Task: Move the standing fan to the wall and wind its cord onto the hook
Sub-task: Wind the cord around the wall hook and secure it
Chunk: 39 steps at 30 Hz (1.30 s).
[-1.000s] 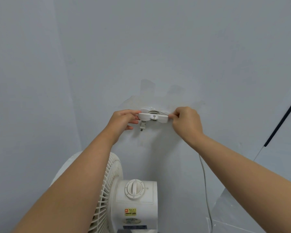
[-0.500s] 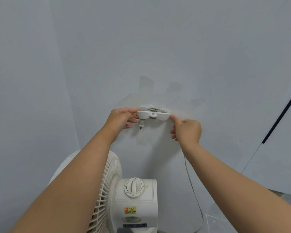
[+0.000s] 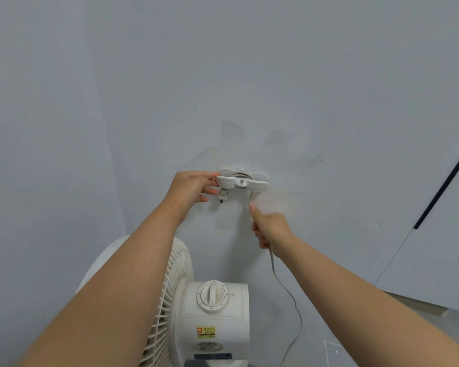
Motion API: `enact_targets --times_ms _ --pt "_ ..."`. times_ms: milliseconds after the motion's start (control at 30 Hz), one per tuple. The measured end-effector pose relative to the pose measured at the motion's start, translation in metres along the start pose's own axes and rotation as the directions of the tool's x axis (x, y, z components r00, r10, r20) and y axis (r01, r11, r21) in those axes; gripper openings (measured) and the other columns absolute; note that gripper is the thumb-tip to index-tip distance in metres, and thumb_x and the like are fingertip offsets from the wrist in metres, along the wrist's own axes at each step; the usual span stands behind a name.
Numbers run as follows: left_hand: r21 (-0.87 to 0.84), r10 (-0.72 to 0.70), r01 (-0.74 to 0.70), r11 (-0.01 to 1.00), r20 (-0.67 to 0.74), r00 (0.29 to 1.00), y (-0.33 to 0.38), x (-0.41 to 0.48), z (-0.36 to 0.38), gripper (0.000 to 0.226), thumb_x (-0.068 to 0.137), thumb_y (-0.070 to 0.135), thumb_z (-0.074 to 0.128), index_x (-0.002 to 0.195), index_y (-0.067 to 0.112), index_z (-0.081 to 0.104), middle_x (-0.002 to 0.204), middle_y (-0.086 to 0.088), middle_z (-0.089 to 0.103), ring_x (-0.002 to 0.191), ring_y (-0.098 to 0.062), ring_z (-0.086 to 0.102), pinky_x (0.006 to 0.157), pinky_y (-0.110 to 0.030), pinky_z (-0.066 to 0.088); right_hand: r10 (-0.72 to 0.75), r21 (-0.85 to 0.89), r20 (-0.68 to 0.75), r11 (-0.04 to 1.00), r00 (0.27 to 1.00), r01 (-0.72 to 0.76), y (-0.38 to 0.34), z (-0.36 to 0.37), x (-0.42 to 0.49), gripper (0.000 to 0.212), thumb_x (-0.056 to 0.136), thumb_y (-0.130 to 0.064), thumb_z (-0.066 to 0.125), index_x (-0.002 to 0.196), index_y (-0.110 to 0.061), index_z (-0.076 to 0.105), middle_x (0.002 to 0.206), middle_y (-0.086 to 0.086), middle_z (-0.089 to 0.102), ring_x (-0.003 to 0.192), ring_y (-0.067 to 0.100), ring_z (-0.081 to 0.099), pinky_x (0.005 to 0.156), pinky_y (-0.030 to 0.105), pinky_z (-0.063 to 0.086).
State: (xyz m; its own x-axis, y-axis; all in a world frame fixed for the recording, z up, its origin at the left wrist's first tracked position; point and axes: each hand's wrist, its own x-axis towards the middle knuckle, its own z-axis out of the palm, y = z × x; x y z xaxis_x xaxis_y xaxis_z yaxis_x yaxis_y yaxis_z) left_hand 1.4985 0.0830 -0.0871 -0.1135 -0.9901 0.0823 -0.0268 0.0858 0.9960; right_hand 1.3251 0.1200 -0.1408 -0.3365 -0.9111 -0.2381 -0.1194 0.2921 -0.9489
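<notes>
The fan [image 3: 210, 319] stands right against the wall [image 3: 276, 75], directly below the hook [image 3: 241, 182], so the moving part of the job looks done. Its cord [image 3: 285, 290] rises from the floor area to the right of the fan, passes through the right hand [image 3: 269, 227], and runs on up to the hook, where a few turns appear to sit behind the wing-shaped front piece. How many turns is too hidden to tell. The plug [image 3: 223, 195] hangs just under the hook's left wing, beside the left hand [image 3: 190, 189].

The left hand pinches the left end of the hook between thumb and fingers, steadying it. The right hand is closed around the cord just below the hook, gripping it.

A long slack loop trails down past the fan, so the winding seems only partly finished: that length has yet to go round the hook. A dark door edge [image 3: 445, 184] shows at the far right.
</notes>
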Motion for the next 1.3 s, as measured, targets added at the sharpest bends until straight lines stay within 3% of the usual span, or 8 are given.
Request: enact_targets --times_ms 167,233,433,733,867,1033,1200,1300 --pt "-0.03 -0.034 0.033 0.999 -0.017 0.999 0.002 0.0 -0.003 0.028 0.087 0.001 0.044 0.086 0.019 0.066 0.086 -0.003 0.072 0.069 -0.015 0.068 0.065 -0.024 0.049 -0.003 0.342 0.158 0.938 0.987 -0.052 0.024 0.012 0.009 0.03 0.098 -0.002 0.038 0.074 -0.004 0.057 0.058 0.006 0.039 0.043 0.012 0.031 0.047 0.023 0.028" --pt "-0.024 -0.042 0.042 0.999 -0.018 0.999 0.003 -0.001 -0.003 0.03 0.086 0.0 0.041 0.087 0.018 0.065 0.084 -0.001 0.072 0.068 -0.015 0.068 0.064 -0.024 0.05 0.036 0.379 0.202 0.919 0.979 -0.112 0.033 0.018 0.01 0.029 0.097 -0.001 0.035 0.08 -0.005 0.058 0.058 0.004 0.041 0.042 0.011 0.035 0.049 0.024 0.031" --pt "0.008 -0.105 0.106 0.994 -0.055 0.993 0.003 -0.001 0.004 0.027 0.088 0.0 0.041 0.089 0.013 0.063 0.083 -0.002 0.069 0.064 -0.015 0.065 0.059 -0.023 0.05 0.221 0.176 0.225 0.949 0.949 -0.263 0.039 0.028 0.009 0.043 0.09 -0.045 0.056 0.065 -0.01 0.054 0.039 -0.003 0.038 0.033 0.009 0.027 0.044 0.022 0.029" --pt "0.305 -0.321 0.276 0.911 0.106 0.941 -0.007 -0.002 0.009 0.023 0.092 0.013 0.047 0.109 0.009 0.062 0.103 -0.003 0.067 0.093 -0.015 0.061 0.07 -0.025 0.048 0.301 0.143 0.341 0.92 0.891 -0.365 0.026 0.037 0.013 0.036 0.102 -0.017 0.031 0.075 -0.009 0.054 0.054 -0.002 0.035 0.03 0.007 0.022 0.043 0.019 0.018" --pt "0.383 -0.363 0.265 0.885 0.212 0.907 -0.011 -0.002 0.012 0.026 0.092 0.014 0.05 0.117 0.016 0.057 0.11 0.0 0.066 0.1 -0.012 0.06 0.079 -0.028 0.048 0.328 -0.025 0.325 0.941 0.887 -0.339 0.023 0.043 0.009 0.037 0.099 -0.033 0.044 0.069 -0.012 0.053 0.044 -0.005 0.036 0.028 0.006 0.021 0.037 0.017 0.017" --pt "0.465 -0.356 0.202 0.862 0.27 0.895 -0.011 -0.004 0.016 0.014 0.091 0.015 0.054 0.103 0.023 0.052 0.124 -0.002 0.057 0.117 -0.015 0.052 0.097 -0.034 0.041 0.361 -0.168 0.252 0.93 0.898 -0.327 0.024 0.042 0.007 0.05 0.085 -0.056 0.056 0.06 -0.014 0.045 0.045 -0.003 0.032 0.035 0.008 0.02 0.04 0.017 0.021" --pt "0.447 -0.275 0.114 0.888 0.315 0.909 -0.012 -0.005 0.014 0.024 0.09 0.005 0.052 0.083 0.027 0.048 0.114 -0.004 0.058 0.099 -0.011 0.052 0.076 -0.019 0.038 0.331 -0.188 0.278 0.939 0.902 -0.287 0.025 0.035 0.008 0.049 0.084 -0.054 0.059 0.059 -0.014 0.045 0.05 -0.002 0.03 0.04 0.009 0.018 0.04 0.018 0.018" --pt "0.456 -0.267 0.098 0.884 0.323 0.908 -0.013 -0.001 0.015 0.019 0.088 0.005 0.055 0.093 0.023 0.049 0.117 -0.008 0.061 0.106 -0.015 0.051 0.081 -0.024 0.041 0.312 -0.193 0.286 0.945 0.906 -0.264 0.025 0.032 0.01 0.043 0.088 -0.044 0.061 0.062 -0.012 0.049 0.05 -0.002 0.031 0.038 0.009 0.019 0.04 0.019 0.017"
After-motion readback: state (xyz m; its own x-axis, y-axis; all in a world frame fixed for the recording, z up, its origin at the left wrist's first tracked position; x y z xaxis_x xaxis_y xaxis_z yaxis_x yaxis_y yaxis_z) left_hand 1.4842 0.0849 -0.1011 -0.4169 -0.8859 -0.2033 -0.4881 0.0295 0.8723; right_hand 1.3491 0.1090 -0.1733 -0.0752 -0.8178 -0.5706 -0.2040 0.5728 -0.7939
